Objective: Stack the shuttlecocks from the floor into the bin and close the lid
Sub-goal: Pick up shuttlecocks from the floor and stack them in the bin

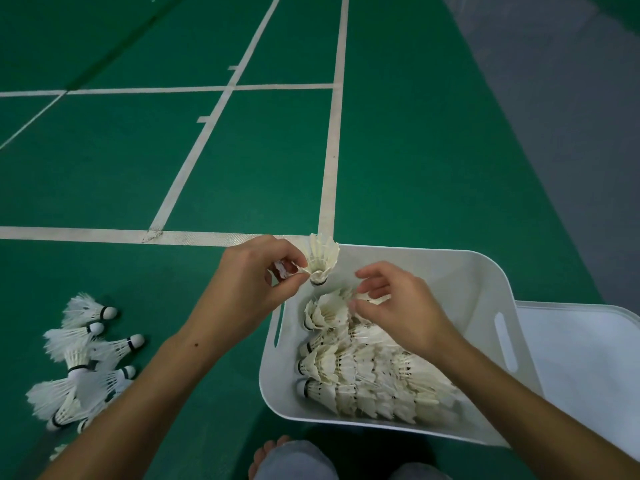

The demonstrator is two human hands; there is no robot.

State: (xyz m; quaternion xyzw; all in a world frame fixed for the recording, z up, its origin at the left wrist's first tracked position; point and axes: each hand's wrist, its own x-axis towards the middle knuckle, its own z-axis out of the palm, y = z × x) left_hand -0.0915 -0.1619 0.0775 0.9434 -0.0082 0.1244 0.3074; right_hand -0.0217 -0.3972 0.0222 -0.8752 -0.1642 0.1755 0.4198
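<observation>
A white plastic bin [485, 271] stands on the green floor at lower right, holding several rows of nested shuttlecocks [374, 372]. My left hand [249, 289] pinches a white feather shuttlecock [322, 259] by its skirt, cork down, above the bin's far left corner. Over the bin, my right hand [394, 306] hovers with curled fingers touching the top of a shuttlecock stack [329, 311]; whether it grips it is unclear. A loose pile of shuttlecocks [83, 358] lies on the floor at left.
The bin's white lid [588, 358] lies flat on the floor, right of the bin. My bare foot [266, 452] and knees show at the bottom edge. White court lines cross the green floor; a grey floor strip runs at far right.
</observation>
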